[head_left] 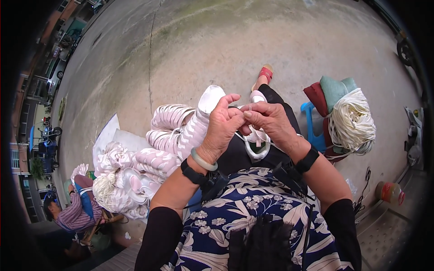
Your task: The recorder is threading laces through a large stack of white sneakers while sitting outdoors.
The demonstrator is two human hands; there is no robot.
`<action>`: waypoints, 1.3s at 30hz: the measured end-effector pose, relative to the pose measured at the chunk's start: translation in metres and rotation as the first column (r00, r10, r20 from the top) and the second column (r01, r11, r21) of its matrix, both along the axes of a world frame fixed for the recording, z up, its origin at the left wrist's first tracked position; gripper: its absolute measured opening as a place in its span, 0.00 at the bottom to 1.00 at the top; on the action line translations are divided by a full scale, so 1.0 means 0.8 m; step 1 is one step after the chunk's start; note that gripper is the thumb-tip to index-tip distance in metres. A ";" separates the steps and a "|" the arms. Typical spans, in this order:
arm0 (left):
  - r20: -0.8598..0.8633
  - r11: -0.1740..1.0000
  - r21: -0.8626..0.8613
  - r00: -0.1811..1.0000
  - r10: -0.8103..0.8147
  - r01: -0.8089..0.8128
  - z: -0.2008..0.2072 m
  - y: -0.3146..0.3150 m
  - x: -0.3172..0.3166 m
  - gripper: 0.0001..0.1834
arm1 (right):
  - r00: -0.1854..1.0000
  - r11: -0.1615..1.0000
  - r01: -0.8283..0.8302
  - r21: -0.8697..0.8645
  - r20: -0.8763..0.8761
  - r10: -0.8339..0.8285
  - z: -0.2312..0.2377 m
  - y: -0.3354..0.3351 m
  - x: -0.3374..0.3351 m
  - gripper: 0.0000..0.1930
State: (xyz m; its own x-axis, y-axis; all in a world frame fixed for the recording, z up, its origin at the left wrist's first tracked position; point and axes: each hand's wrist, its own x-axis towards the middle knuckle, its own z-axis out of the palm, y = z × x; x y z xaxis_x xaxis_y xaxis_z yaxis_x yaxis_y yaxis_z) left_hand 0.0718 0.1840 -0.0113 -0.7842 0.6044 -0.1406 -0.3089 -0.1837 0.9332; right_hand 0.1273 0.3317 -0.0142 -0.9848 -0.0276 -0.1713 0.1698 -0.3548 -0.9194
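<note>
Both hands meet above the lap. The left hand (222, 124) and right hand (270, 118) are each pinched shut on a white strap (256, 143), which loops down between them onto the dark trousers. A pile of pink-and-white woven pieces (149, 162) lies at the left on the concrete ground (235, 49). A bundle of white cord (352, 122) rests on a blue stool (311, 126) at the right.

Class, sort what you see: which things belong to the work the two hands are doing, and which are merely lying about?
In use:
left hand
right hand
white cord loop
pink woven piece

Lying about:
white cord bundle on blue stool
heap of finished pink pieces
bottle
</note>
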 end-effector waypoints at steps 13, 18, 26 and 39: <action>-0.767 0.962 -0.252 0.628 -0.133 -0.105 -0.001 0.010 -0.021 0.33 | 0.931 0.867 0.269 0.419 -0.345 -0.122 0.005 -0.003 0.001 0.06; -0.160 0.971 -0.020 0.958 -0.237 0.237 0.028 0.022 -0.004 0.30 | 0.808 0.700 0.476 0.532 -0.579 -0.110 0.054 0.021 -0.006 0.04; 0.019 0.776 -0.127 0.784 -0.621 0.618 0.017 -0.014 0.029 0.12 | 0.729 0.198 0.667 0.718 -0.574 -0.373 0.029 0.208 -0.026 0.10; -0.301 0.617 -0.347 0.539 -0.787 0.707 -0.016 -0.020 0.053 0.11 | 0.920 -0.103 0.315 0.943 -0.331 -0.212 -0.137 0.182 -0.018 0.13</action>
